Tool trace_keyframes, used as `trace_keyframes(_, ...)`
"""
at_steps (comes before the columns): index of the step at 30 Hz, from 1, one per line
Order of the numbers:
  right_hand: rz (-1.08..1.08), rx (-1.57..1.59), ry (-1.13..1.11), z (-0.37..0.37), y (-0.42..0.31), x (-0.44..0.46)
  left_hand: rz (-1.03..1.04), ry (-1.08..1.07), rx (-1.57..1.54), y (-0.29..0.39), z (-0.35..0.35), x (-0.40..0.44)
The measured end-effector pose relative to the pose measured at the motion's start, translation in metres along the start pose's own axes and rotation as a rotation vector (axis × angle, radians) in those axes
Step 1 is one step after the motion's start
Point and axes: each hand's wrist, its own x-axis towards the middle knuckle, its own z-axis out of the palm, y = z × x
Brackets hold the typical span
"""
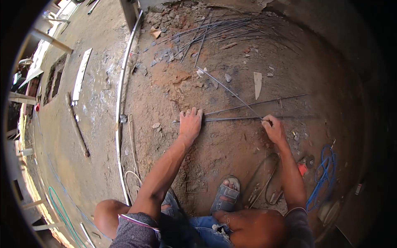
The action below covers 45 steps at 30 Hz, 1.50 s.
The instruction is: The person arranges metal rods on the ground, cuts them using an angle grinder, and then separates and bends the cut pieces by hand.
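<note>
Several thin metal rods lie across the dirt in front of me, one of them slanting up to the right. My left hand is closed around their left ends, which stick out a little past it. My right hand pinches a separate rod at its lower right end. That rod slopes up to the left across the others, its far end near a small white stone. The right ends of the lying rods fade into shade.
A pile of rods lies at the top. A long pale metal strip runs down the left. Blue cord is coiled at the right. A white shard and rubble lie beyond my hands. My sandalled foot is below.
</note>
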Motion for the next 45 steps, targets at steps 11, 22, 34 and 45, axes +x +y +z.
trace_keyframes(11, -0.655, -0.311, -0.044, 0.009, -0.010, 0.097, -0.226, 0.377, -0.635, -0.015, 0.003, -0.074)
trace_keyframes(22, -0.465, -0.244, -0.094, 0.045, 0.015, 0.107, -0.719, 0.051, -1.327, -0.099, 0.008, 0.008)
trace_keyframes(34, -0.521, -0.340, 0.180, 0.023, 0.042, 0.122, -0.653, 0.196, -1.438, -0.110, -0.014, -0.017)
trace_keyframes(45, -0.351, -0.135, 0.124, 0.050, 0.019, 0.002, -0.950, 0.307, -1.586, -0.117, 0.026, -0.038)
